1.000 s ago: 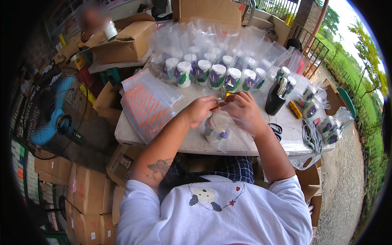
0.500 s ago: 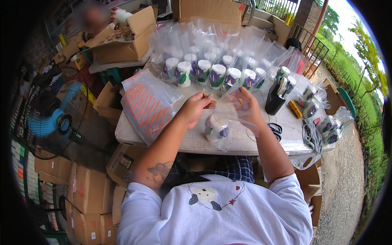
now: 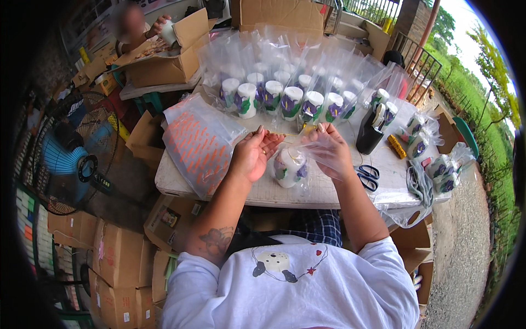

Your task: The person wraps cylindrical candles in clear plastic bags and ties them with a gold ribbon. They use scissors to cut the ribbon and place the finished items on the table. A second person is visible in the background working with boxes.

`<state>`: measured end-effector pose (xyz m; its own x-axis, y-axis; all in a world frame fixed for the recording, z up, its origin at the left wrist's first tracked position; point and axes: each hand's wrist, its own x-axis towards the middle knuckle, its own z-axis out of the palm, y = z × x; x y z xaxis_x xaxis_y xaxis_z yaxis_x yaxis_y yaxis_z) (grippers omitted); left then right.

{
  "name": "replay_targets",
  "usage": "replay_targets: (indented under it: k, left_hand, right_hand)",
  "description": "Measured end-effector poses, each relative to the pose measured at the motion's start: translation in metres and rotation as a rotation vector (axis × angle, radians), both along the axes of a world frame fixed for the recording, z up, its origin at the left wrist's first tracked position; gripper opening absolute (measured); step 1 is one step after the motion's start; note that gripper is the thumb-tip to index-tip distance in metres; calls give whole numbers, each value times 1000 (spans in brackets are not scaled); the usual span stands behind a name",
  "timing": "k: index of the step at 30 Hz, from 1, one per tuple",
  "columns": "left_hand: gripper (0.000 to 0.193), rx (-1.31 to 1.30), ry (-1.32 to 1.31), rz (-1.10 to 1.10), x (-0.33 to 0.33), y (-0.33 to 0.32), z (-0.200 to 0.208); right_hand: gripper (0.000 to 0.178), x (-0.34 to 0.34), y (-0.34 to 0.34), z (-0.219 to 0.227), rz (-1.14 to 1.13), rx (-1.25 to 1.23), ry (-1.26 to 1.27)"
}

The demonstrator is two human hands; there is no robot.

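Note:
In front of me on the white table stands what looks like a white pillar candle [image 3: 285,171] with purple flowers and green leaves, inside a clear plastic bag [image 3: 324,155]. My right hand [image 3: 335,152] holds the gathered top of this bag, which bends over to the right; its thumb and fingertips also pinch near a thin gold string [image 3: 289,135]. To the left, my left hand [image 3: 253,156] is turned partly palm up, its fingertips pinched on the other end of the string. The string runs between both hands just above the candle.
Many bagged candles [image 3: 291,103] fill the table's far side. A printed plastic sheet [image 3: 197,140] lies left; a black holder [image 3: 369,137], gold string spool [image 3: 396,147], scissors [image 3: 367,177] and grey cloth [image 3: 419,185] lie right. A fan [image 3: 86,167] stands left. Another person handles an open carton [image 3: 164,68].
My hands have moved apart and slightly down, stretching the string between them. The bag's top has tilted right, uncovering the candle. At the far left, the other person has raised a white object.

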<state>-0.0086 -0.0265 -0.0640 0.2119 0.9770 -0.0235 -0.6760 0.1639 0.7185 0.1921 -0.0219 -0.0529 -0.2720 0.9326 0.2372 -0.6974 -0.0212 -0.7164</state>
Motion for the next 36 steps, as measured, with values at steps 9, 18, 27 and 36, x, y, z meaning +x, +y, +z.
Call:
replay_targets:
  k: [9,18,27,36]
  left_hand:
    - [13,-101,16,129,-1,10,-1]
    - [10,12,516,94,1,6,16]
    - [13,732,1321,141,-3,-15,34]
    - [9,1026,1508,333,-6,-11,33]
  right_hand:
    - [19,12,-22,31,-237,706,-1018]
    - [13,24,-19,54,89,111,-894]
    - [14,30,-12,70,18,701,-1604]
    - [11,31,-7,67,-128,996,-1545]
